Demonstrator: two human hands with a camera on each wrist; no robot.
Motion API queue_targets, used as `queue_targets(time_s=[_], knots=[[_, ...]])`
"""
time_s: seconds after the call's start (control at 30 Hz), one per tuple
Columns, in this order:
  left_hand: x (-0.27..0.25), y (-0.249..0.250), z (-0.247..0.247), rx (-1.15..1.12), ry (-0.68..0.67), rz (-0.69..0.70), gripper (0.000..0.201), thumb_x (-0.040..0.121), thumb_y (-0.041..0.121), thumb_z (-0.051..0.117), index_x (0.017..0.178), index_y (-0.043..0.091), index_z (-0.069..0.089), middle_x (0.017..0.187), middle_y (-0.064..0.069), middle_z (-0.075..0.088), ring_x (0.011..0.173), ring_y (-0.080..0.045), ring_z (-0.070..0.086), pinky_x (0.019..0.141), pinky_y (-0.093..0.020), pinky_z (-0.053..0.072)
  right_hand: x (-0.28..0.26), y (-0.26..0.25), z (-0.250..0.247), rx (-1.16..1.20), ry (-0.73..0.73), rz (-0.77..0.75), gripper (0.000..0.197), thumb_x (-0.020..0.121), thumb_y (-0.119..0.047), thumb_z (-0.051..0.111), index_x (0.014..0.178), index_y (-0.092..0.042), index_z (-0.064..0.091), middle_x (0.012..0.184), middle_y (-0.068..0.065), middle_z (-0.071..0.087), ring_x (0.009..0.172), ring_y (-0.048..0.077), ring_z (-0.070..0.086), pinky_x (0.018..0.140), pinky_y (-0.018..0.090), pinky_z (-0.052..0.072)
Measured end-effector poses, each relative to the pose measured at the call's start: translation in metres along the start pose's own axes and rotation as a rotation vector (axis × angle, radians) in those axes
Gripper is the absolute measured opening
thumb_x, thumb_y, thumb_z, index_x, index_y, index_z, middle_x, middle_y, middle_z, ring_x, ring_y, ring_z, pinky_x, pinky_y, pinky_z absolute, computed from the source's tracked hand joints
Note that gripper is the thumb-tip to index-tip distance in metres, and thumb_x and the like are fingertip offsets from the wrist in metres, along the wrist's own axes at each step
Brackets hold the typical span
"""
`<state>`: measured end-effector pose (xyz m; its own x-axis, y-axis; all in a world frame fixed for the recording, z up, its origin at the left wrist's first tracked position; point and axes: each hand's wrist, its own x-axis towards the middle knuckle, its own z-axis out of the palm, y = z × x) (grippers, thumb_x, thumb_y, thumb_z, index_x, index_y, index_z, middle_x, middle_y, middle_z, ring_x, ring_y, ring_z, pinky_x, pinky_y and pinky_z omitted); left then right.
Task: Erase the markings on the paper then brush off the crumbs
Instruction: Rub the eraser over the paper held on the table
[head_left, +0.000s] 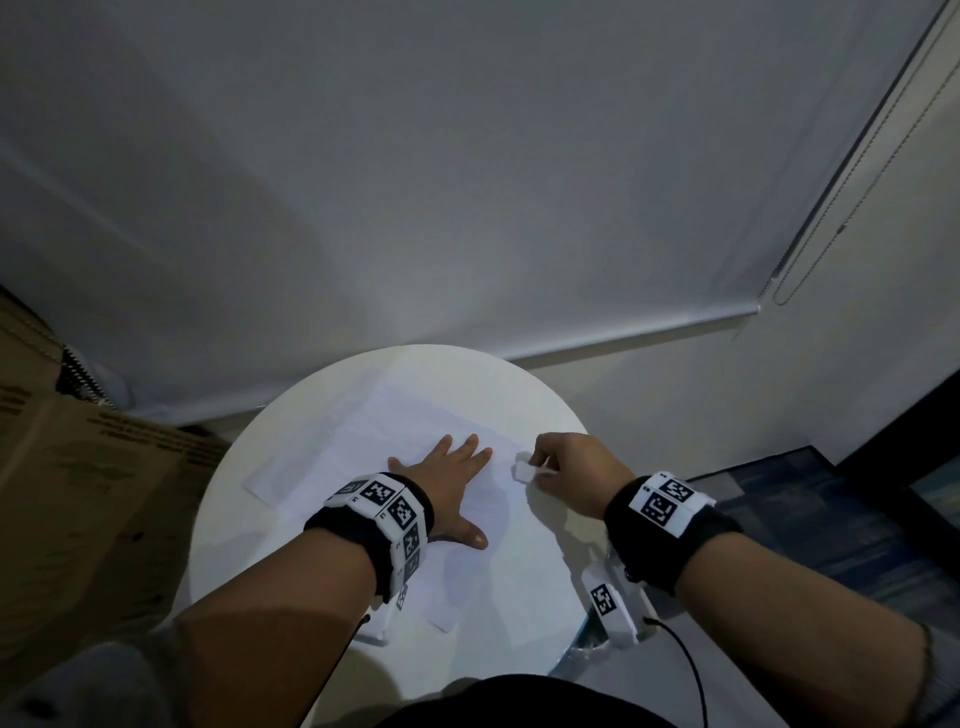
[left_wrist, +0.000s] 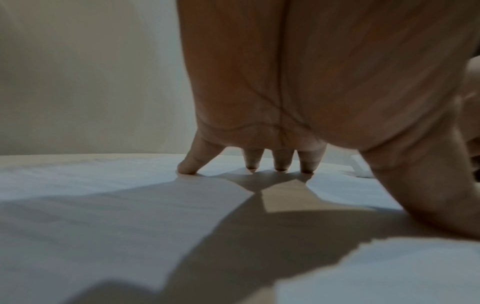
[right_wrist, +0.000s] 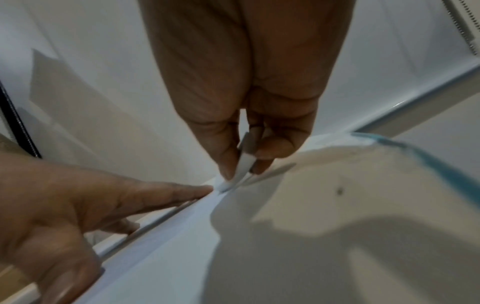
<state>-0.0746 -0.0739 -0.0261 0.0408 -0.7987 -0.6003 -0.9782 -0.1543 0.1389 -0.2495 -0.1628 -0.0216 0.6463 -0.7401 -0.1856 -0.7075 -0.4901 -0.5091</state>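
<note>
Pressing flat on paper (head_left: 395, 431) with left hand (head_left: 447, 486) fingers spread, right hand (head_left: 576, 470) pinching white eraser (head_left: 523, 470) at paper's edge, round white desk (head_left: 524, 587) underneath

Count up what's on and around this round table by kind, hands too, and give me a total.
Hands: 2, left hand flat on the sheet, right hand pinching the eraser
Paper: 1
Eraser: 1
Table: 1
Cardboard box: 1
Total: 6
</note>
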Motion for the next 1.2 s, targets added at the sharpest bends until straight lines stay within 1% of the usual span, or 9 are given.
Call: queue_targets(time_s=[0.1,0.27,0.43,0.57,0.73,0.87,0.93,1.07,1.2], knots=[[0.001,-0.002,0.0,0.001,0.002,0.008,0.11,0.082,0.055,0.07,0.155,0.032,-0.009,0.16,0.014,-0.02,0.149,-0.015,-0.016,0.111,-0.071,0.01,-0.002,-0.004,0.002,-0.049,-0.12,-0.079,0.016,0.081,-0.012,0.065,0.096,-0.011,0.067,0.079,-0.007,0.054,0.079,0.012,0.048,0.061,0.017,0.031],[0.002,-0.002,0.001,0.004,0.004,0.006,0.109,0.082,0.056,0.069,0.155,0.032,-0.009,0.161,0.014,-0.019,0.149,-0.015,-0.016,0.111,-0.071,0.009,0.003,-0.004,0.0,-0.018,0.027,0.011,0.021,0.083,-0.011,0.06,0.103,-0.014,0.067,0.089,-0.003,0.054,0.079,0.012,0.048,0.061,0.017,0.029],[0.003,-0.004,0.001,0.001,0.001,0.011,0.111,0.081,0.056,0.07,0.154,0.032,-0.009,0.161,0.014,-0.019,0.149,-0.016,-0.016,0.11,-0.072,0.009,0.0,-0.007,0.001,-0.063,-0.168,-0.035,0.023,0.081,-0.014,0.067,0.104,-0.014,0.069,0.09,0.0,0.058,0.08,0.012,0.051,0.068,0.017,0.034],[0.003,-0.005,0.002,-0.004,0.0,0.009,0.11,0.081,0.056,0.07,0.155,0.032,-0.008,0.161,0.014,-0.019,0.149,-0.015,-0.016,0.111,-0.072,0.008,0.006,-0.003,-0.006,-0.027,-0.001,0.069,0.02,0.083,-0.013,0.064,0.103,-0.011,0.069,0.085,-0.006,0.057,0.081,0.012,0.05,0.061,0.016,0.03],[0.003,-0.004,0.002,0.003,0.008,0.007,0.11,0.081,0.056,0.07,0.155,0.032,-0.009,0.161,0.014,-0.019,0.149,-0.015,-0.015,0.11,-0.072,0.01,-0.003,-0.009,-0.001,-0.074,-0.201,-0.021,0.02,0.081,-0.013,0.067,0.1,-0.014,0.07,0.08,-0.007,0.056,0.065,0.007,0.052,0.053,0.012,0.036],[0.002,-0.004,0.001,-0.008,0.004,0.005,0.109,0.082,0.056,0.069,0.155,0.032,-0.008,0.161,0.014,-0.019,0.149,-0.015,-0.016,0.11,-0.072,0.008,0.003,-0.005,-0.003,-0.011,-0.002,0.06,0.017,0.083,-0.009,0.064,0.099,-0.007,0.068,0.088,-0.009,0.052,0.08,0.01,0.049,0.052,0.009,0.033],[0.002,-0.003,0.001,-0.002,0.006,0.004,0.109,0.082,0.056,0.069,0.155,0.032,-0.008,0.161,0.014,-0.019,0.149,-0.016,-0.015,0.11,-0.072,0.008,0.002,-0.006,-0.002,-0.016,-0.011,0.046,0.016,0.083,-0.01,0.064,0.098,-0.008,0.068,0.086,-0.009,0.052,0.078,0.01,0.049,0.054,0.007,0.032],[0.002,-0.003,0.001,0.001,0.009,0.005,0.109,0.081,0.056,0.069,0.155,0.032,-0.009,0.161,0.014,-0.019,0.149,-0.015,-0.015,0.11,-0.072,0.009,-0.004,-0.012,0.005,-0.076,-0.16,-0.04,0.013,0.08,-0.013,0.067,0.093,-0.013,0.069,0.079,-0.007,0.054,0.072,0.01,0.049,0.065,0.018,0.035],[0.002,-0.003,0.002,0.002,0.019,0.006,0.108,0.082,0.056,0.068,0.155,0.032,-0.008,0.161,0.014,-0.018,0.149,-0.015,-0.015,0.11,-0.072,0.009,0.007,-0.006,-0.001,-0.042,0.003,0.059,0.017,0.082,-0.01,0.063,0.098,-0.008,0.068,0.091,-0.005,0.055,0.082,0.012,0.049,0.066,0.017,0.032]])
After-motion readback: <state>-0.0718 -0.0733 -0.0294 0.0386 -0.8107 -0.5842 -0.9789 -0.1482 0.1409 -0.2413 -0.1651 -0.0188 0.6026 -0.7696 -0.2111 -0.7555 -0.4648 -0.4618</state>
